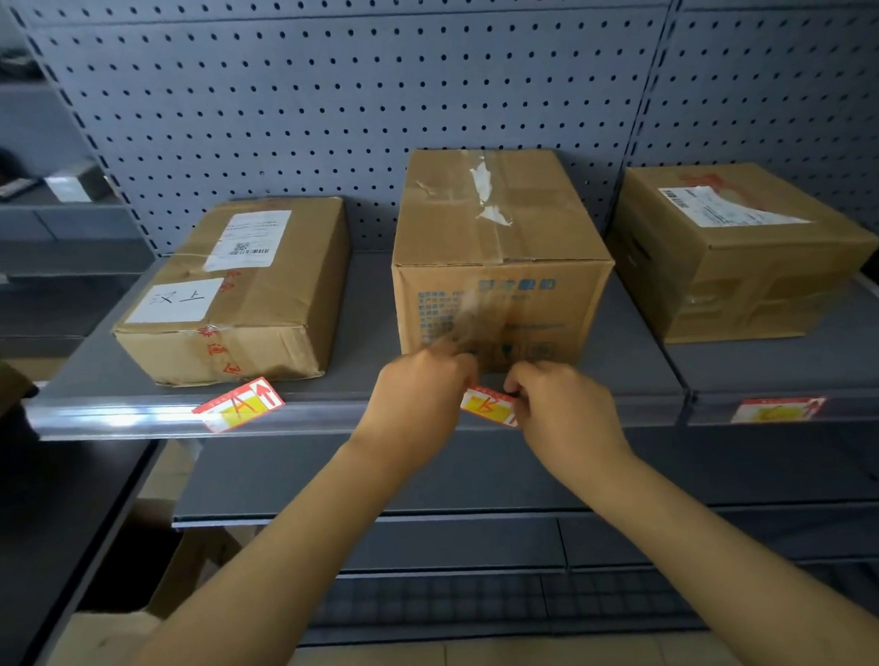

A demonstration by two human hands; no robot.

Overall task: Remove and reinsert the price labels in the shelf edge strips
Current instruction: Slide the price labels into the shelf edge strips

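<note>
A red, white and yellow price label (487, 407) is held between my left hand (420, 395) and my right hand (560, 407), right in front of the clear shelf edge strip (123, 416), below the middle box. Both hands pinch it by its ends, and it tilts down to the right. A second label (239, 411) lies loose and tilted on the shelf edge at the left, below the flat box. A third label (776, 410) sits inside the strip at the right.
Three cardboard boxes stand on the grey shelf: a flat one (239, 293) at left, a tall one (499, 257) in the middle, one (730, 248) at right. A pegboard wall (361, 90) is behind. Lower shelves (436, 487) jut out below my arms.
</note>
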